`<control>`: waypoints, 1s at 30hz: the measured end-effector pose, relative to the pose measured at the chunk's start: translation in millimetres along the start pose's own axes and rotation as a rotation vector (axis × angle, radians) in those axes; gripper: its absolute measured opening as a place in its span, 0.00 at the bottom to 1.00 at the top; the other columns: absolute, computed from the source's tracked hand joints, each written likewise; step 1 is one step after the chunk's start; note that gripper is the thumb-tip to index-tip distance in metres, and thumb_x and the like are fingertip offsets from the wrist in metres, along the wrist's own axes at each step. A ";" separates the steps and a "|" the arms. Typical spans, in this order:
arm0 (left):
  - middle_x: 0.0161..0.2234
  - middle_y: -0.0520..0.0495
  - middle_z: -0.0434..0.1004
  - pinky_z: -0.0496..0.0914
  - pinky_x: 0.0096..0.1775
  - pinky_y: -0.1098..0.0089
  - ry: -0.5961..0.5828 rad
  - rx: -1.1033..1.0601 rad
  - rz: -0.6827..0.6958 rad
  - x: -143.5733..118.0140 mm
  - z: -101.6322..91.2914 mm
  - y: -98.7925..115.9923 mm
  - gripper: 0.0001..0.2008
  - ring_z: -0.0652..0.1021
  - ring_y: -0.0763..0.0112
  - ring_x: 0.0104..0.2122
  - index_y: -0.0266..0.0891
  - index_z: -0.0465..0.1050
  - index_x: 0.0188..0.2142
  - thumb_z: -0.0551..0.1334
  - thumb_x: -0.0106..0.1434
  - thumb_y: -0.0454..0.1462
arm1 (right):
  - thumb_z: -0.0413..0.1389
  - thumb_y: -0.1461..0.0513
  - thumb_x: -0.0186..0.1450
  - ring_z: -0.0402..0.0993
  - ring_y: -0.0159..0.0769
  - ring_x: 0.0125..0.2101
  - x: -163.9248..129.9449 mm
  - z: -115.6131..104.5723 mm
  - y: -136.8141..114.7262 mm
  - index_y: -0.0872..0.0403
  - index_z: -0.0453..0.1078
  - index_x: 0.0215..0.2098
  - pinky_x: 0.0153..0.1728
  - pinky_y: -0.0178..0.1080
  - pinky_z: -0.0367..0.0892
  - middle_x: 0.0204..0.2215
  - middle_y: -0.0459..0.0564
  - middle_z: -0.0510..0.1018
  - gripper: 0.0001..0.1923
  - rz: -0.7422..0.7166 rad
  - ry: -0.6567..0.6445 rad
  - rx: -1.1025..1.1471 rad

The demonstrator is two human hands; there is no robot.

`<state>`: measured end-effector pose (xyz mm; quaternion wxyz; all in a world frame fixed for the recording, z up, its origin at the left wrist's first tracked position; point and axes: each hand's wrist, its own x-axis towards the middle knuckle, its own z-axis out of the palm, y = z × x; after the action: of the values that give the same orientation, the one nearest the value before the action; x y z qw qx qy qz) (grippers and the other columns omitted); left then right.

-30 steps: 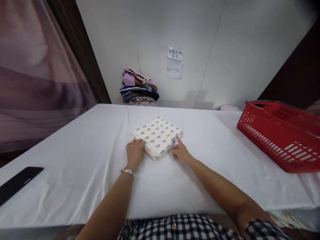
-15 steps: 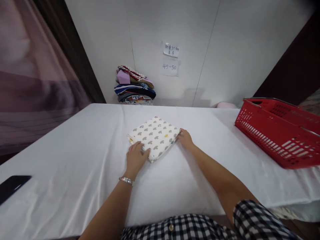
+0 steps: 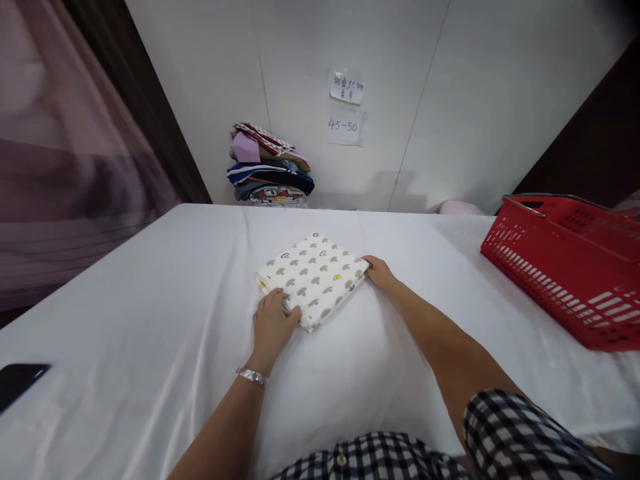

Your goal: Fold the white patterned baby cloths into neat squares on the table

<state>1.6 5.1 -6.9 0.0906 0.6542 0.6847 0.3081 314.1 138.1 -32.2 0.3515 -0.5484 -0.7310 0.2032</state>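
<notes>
A folded white cloth printed with grey, mushroom-like shapes and a few coloured marks lies in the middle of the table, turned diagonally. On its near left edge my left hand grips the layers, thumb towards the near corner and fingers along the side; the fingertips are partly hidden. The right corner of the cloth is pinched in my right hand, whose thumb is out of sight. A silver bracelet circles my left wrist.
The table has a white satin cover. A pile of folded fabrics stands at the back against the wall. To the right is a red plastic basket; a black phone-like object lies at the left edge. Paper signs hang on the wall.
The right corner of the cloth and my right hand have shifted slightly right, and the cloth looks spread a bit wider. My left hand stays at the near left edge. The view has shifted slightly.
</notes>
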 end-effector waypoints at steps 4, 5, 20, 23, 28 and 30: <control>0.53 0.44 0.68 0.61 0.52 0.53 0.020 -0.004 0.010 0.1 1.5 -0.9 0.15 0.66 0.53 0.53 0.42 0.67 0.43 0.59 0.55 0.41 | 0.49 0.71 0.52 0.70 0.38 0.44 -3.3 -3.4 4.2 0.53 0.71 0.44 0.49 0.44 0.63 0.43 0.49 0.76 0.23 -0.079 -0.028 -0.047; 0.53 0.44 0.68 0.61 0.52 0.53 0.024 -0.003 0.009 -0.1 2.0 -1.1 0.15 0.66 0.54 0.53 0.42 0.67 0.42 0.59 0.55 0.40 | 0.49 0.70 0.53 0.70 0.39 0.45 -4.5 -3.7 4.6 0.53 0.71 0.45 0.49 0.45 0.63 0.44 0.50 0.76 0.23 -0.091 -0.026 -0.067; 0.54 0.44 0.67 0.61 0.53 0.53 -0.019 -0.035 -0.025 -1.6 -0.2 0.5 0.15 0.66 0.56 0.54 0.41 0.67 0.43 0.60 0.55 0.39 | 0.48 0.69 0.58 0.71 0.42 0.47 -28.8 -28.6 -3.7 0.49 0.68 0.51 0.49 0.48 0.66 0.46 0.51 0.75 0.24 -0.088 -0.183 -0.244; 0.54 0.44 0.67 0.60 0.53 0.53 -0.027 -0.038 -0.027 -2.1 0.4 0.4 0.15 0.65 0.56 0.54 0.41 0.67 0.43 0.60 0.55 0.38 | 0.49 0.69 0.56 0.67 0.44 0.52 -19.6 -40.5 -35.5 0.48 0.66 0.54 0.51 0.49 0.65 0.52 0.51 0.71 0.28 -0.090 -0.175 -0.197; 0.54 0.44 0.67 0.60 0.53 0.53 -0.010 -0.056 -0.032 -3.4 0.9 1.0 0.14 0.66 0.56 0.54 0.41 0.68 0.42 0.61 0.54 0.37 | 0.47 0.60 0.65 0.48 0.41 0.63 -0.1 -29.5 -114.5 0.47 0.54 0.62 0.59 0.50 0.54 0.63 0.48 0.56 0.26 -0.389 -0.019 -0.080; 0.54 0.44 0.67 0.61 0.53 0.54 -0.014 -0.057 -0.038 -3.7 0.2 1.9 0.15 0.66 0.57 0.54 0.41 0.68 0.42 0.61 0.54 0.37 | 0.45 0.55 0.67 0.39 0.42 0.65 7.4 -10.2 -131.0 0.49 0.49 0.64 0.61 0.52 0.46 0.65 0.50 0.50 0.28 -0.431 -0.055 -0.191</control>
<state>3.8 1.6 -7.1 0.1198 0.6405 0.6872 0.3213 234.2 102.8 66.2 0.3132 -0.4047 -0.8564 0.0683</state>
